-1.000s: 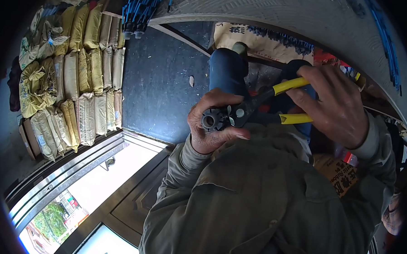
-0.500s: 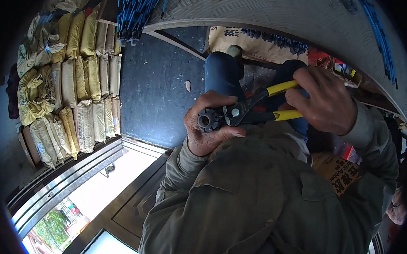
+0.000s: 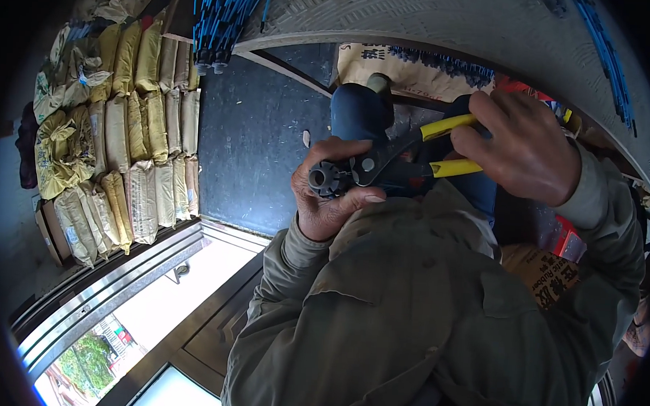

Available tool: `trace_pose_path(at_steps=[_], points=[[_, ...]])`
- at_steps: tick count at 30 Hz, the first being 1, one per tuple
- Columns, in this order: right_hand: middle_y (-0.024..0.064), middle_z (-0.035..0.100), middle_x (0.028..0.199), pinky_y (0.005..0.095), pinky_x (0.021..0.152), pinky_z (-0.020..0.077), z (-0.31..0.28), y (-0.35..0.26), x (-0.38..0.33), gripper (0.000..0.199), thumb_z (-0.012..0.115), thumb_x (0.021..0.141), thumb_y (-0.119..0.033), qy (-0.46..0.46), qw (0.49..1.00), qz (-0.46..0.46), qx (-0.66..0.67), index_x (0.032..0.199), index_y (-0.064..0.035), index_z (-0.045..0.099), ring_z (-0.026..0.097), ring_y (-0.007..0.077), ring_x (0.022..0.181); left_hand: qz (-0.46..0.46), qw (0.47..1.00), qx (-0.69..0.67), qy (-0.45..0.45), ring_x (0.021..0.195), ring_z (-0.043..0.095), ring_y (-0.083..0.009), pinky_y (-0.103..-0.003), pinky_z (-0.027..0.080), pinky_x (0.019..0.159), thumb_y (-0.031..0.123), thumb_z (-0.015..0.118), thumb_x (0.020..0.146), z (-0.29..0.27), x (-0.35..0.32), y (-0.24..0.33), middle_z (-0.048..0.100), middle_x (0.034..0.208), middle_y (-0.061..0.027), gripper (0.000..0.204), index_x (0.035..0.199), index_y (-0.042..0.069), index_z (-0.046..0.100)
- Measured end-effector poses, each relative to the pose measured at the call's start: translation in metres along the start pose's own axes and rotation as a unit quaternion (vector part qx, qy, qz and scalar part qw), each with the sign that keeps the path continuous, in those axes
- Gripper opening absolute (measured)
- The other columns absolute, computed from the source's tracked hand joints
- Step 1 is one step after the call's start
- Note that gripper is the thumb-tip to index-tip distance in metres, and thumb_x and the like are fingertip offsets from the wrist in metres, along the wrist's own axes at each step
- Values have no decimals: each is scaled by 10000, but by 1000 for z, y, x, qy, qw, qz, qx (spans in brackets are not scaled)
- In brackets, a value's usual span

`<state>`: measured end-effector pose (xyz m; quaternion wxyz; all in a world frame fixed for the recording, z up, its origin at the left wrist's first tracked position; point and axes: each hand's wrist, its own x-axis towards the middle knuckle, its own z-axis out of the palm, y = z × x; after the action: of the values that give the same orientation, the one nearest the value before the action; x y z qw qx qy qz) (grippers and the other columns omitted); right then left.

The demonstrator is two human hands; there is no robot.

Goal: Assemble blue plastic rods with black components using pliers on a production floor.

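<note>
The handles (image 3: 448, 126) of the pliers (image 3: 386, 159) came slightly closer, perhaps squeezing; right hand (image 3: 526, 155) grips them, left hand (image 3: 318, 219) holds the black part (image 3: 329, 180).

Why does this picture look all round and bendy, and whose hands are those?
There's no robot here, just a person. A wide, bendy-looking camera sits on their head and looks down, so you see what's below it. Their left hand holds a dark, ridged round part with a hole in its end. Their right hand grips pliers with yellow handles. Thin blue sticks are bunched at the grey table's edge.
</note>
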<state>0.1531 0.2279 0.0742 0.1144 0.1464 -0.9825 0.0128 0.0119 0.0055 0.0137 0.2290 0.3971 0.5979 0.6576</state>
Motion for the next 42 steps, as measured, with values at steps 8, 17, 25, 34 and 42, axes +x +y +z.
trace_pose_path(at_steps=[8,17,25,34,42], points=[[80,617,719,267,466,466,-18,9,21,253,604,845,-186,-314,705,208,601,992,-53,446,617,152,507,-31,994,-102,-28,783,557,-164,-300,439,706,243,883,494,-10,-10,-9,606,883,-89,566,916,10,585],[115,617,723,339,534,495,-11,-7,17,278,570,863,-158,-282,841,123,446,1061,-44,413,641,258,616,-1,993,-113,-24,781,582,-186,-311,454,695,294,869,490,-6,-6,-8,621,855,-106,592,918,19,567],[172,598,902,390,640,498,65,-55,-10,366,610,826,-177,-44,858,153,488,1112,-14,449,618,344,763,2,997,-76,-11,788,585,-201,-308,458,712,359,844,514,-8,-3,-10,621,834,-120,610,913,3,551],[151,603,880,364,643,501,55,-32,0,335,569,838,-138,-32,847,134,514,1134,-27,461,629,311,771,-37,988,-148,-25,836,570,-192,-317,444,773,396,780,629,-11,1,-4,586,943,-120,622,1025,-8,521],[95,610,749,336,601,479,-37,25,19,275,572,822,-51,-263,852,85,444,1081,-37,481,632,268,660,27,995,-44,-82,766,565,-189,-309,459,687,563,623,734,-4,2,-2,603,845,-131,634,1059,41,467]])
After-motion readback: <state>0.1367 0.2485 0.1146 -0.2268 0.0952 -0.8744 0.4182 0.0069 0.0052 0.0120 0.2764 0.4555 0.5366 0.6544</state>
